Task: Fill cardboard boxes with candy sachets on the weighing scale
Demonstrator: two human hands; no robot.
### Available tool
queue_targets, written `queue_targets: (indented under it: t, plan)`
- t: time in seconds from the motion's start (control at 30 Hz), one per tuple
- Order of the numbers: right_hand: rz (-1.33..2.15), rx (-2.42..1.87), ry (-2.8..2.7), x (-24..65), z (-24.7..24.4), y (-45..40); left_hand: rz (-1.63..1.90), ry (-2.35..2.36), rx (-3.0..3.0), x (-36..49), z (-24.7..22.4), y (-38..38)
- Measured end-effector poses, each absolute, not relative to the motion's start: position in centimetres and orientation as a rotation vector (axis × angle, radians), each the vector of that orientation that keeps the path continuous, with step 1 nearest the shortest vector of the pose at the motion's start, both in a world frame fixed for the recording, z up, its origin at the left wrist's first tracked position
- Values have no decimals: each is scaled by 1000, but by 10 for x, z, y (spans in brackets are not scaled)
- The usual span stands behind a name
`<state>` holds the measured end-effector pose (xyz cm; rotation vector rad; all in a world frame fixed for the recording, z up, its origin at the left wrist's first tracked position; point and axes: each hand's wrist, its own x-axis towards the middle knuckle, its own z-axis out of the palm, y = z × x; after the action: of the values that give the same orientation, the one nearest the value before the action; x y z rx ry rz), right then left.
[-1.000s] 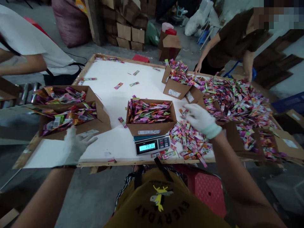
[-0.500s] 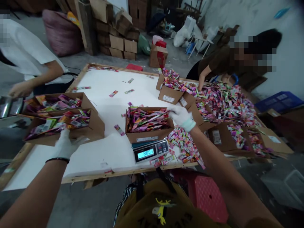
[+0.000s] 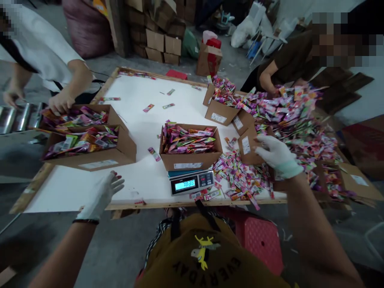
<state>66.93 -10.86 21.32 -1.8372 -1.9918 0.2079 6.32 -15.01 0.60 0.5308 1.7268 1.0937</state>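
My left hand [image 3: 103,194], in a white glove with darker fingertips, is above the white tabletop near its front edge, fingers stretched and apart, holding nothing. On the digital scale [image 3: 192,183], which has a lit display, sits a cardboard box [image 3: 189,163] filled with small colourful packets [image 3: 192,138]. To the right of that box, my gloved right hand [image 3: 276,154] is beside another labelled box [image 3: 247,146]; thumb and fingers are apart and nothing shows in them. Loose packets [image 3: 240,174] lie below this hand. Two filled boxes [image 3: 126,146] stand on the left.
A co-worker's hand [image 3: 61,103] is in the rear left box, beside metal rollers [image 3: 24,116]. Across the table, another person's arm [image 3: 268,78] is at a large packet heap [image 3: 300,116]. More boxes [image 3: 222,112] stand around it. A red stool [image 3: 262,244] is close to my right.
My left hand has drawn back from the left box. My right hand has moved right, off the box on the scale. The display differs, and the left co-worker's hand has reached into the rear box.
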Motion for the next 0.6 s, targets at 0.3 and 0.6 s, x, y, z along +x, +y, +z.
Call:
queue_targets:
  t: [0.3,0.6]
  plan:
    - [330,-1632,-2415,489,170,-9,1285,1484,730,152,104,-105]
    - [404,-1506,-2344,520,158,-10,1281,1541,816,184,142,-125]
